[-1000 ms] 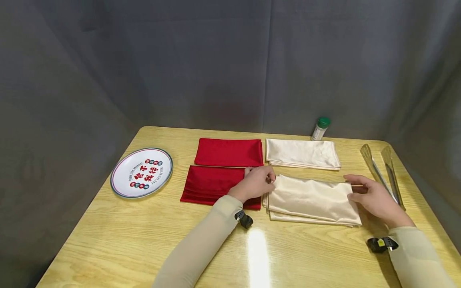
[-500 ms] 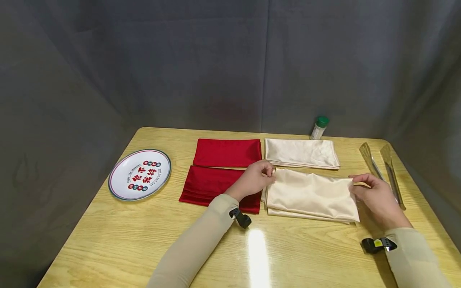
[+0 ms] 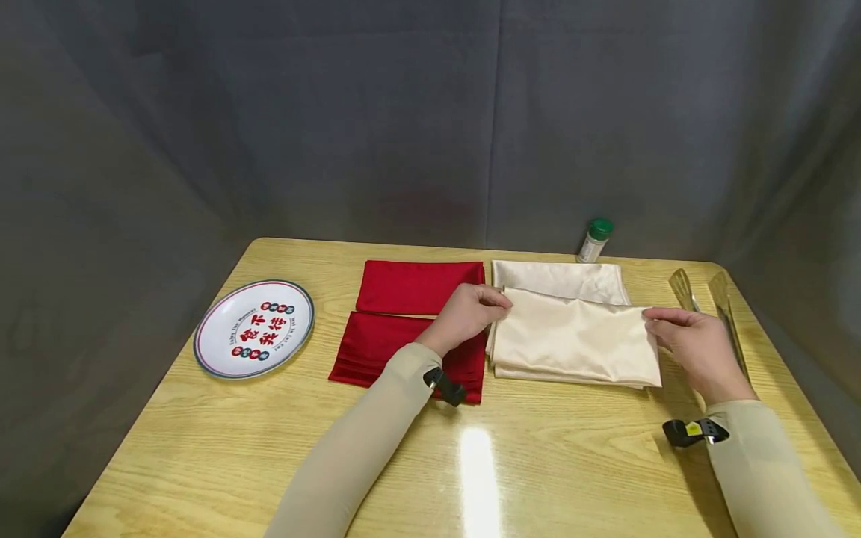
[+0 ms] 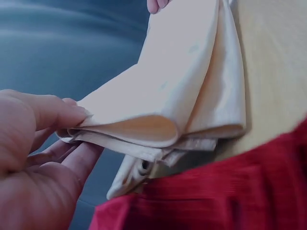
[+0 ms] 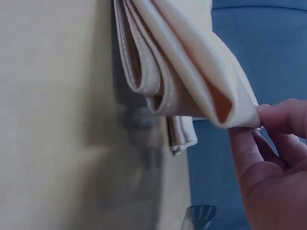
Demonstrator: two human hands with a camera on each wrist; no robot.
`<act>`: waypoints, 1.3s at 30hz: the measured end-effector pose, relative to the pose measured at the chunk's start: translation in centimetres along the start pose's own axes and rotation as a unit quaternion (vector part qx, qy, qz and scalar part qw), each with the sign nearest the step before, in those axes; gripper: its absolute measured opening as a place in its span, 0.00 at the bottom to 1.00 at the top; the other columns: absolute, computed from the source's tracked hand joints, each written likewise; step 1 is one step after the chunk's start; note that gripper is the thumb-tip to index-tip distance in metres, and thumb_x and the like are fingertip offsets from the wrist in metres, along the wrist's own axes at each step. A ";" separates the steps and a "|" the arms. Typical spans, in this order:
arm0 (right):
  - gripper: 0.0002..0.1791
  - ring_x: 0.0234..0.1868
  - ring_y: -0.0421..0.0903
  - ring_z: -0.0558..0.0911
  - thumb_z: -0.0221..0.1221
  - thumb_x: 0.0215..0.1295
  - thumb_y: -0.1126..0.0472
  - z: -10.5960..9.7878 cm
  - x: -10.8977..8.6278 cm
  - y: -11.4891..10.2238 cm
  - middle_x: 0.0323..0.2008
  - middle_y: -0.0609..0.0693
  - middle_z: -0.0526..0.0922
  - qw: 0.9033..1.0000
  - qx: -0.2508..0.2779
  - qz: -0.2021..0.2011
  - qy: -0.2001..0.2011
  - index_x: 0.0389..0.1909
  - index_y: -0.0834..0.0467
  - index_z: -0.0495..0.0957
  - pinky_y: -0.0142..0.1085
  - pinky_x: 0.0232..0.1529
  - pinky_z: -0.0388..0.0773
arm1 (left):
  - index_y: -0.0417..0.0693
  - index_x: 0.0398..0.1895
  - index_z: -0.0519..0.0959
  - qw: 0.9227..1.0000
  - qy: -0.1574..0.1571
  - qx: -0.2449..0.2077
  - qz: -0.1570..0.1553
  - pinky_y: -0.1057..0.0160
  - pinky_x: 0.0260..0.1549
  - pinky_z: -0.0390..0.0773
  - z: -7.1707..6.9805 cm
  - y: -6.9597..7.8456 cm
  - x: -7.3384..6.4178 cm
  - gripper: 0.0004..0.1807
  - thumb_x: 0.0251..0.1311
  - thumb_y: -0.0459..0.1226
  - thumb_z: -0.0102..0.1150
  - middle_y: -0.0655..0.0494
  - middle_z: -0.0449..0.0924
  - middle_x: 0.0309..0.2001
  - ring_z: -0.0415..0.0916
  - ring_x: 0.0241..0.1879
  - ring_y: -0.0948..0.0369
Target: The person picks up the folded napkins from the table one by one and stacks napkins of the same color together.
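Between my hands is a folded cream satin cloth (image 3: pixel 578 340), its far edge raised. My left hand (image 3: pixel 468 315) pinches the far left corner between thumb and fingers; my right hand (image 3: pixel 696 347) pinches the far right corner. In the left wrist view the cloth (image 4: pixel 168 81) shows its layers as open loops at the side. From the right wrist view, the folds of the cloth (image 5: pixel 187 57) hang down from the pinched corner. Behind it, a second folded cream cloth (image 3: pixel 558 278) is partly covered. Under my left forearm lies a folded red cloth (image 3: pixel 383 347).
Another folded red cloth (image 3: pixel 417 286) lies at the back. A white plate (image 3: pixel 229 329) with red lettering stands on the left. A green-capped shaker (image 3: pixel 595 240) is at the back edge, and metal tongs (image 3: pixel 729 314) lie beyond my right hand.
Both hands have lifted the cream cloth's far edge and moved it toward the back, so it now overlaps the rear cream cloth in view.
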State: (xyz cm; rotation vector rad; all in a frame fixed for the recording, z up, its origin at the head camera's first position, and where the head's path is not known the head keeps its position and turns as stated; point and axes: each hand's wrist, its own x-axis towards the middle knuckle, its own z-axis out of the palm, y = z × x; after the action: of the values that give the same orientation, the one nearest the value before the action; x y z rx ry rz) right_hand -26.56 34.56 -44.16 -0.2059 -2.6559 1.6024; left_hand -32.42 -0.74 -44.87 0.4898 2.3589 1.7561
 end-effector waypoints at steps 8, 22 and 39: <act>0.29 0.46 0.39 0.76 0.54 0.71 0.43 0.2 3.2 -2.3 0.56 0.51 0.73 1.000 -0.025 0.014 0.005 0.61 0.60 0.75 0.28 0.44 0.77 | 0.46 0.43 0.86 1.000 0.010 -0.012 -0.001 0.63 0.42 0.78 -1.4 0.8 2.5 0.08 0.62 0.33 0.63 0.60 0.83 0.42 0.78 0.42 0.62; 0.24 0.49 0.47 0.75 0.52 0.73 0.50 0.2 8.7 -3.5 0.56 0.53 0.71 1.000 -0.005 0.025 0.016 0.61 0.61 0.74 0.25 0.41 0.77 | 0.48 0.40 0.87 0.998 0.048 -0.014 -0.039 0.62 0.43 0.75 -1.9 0.7 7.5 0.07 0.62 0.33 0.62 0.60 0.82 0.42 0.77 0.43 0.60; 0.25 0.56 0.49 0.70 0.54 0.70 0.55 1.4 12.1 -1.6 0.62 0.57 0.70 0.998 -0.027 0.054 0.018 0.65 0.58 0.72 0.31 0.45 0.72 | 0.45 0.55 0.82 0.996 0.040 -0.014 -0.072 0.63 0.47 0.74 -1.8 -1.4 10.1 0.19 0.60 0.32 0.64 0.57 0.78 0.56 0.73 0.49 0.61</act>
State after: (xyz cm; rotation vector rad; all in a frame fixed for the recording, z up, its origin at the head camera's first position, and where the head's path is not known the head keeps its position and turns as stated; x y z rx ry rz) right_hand -38.82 34.15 -43.89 -0.3839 -2.7057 1.5412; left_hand -42.64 0.87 -44.99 0.2424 2.3533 1.7704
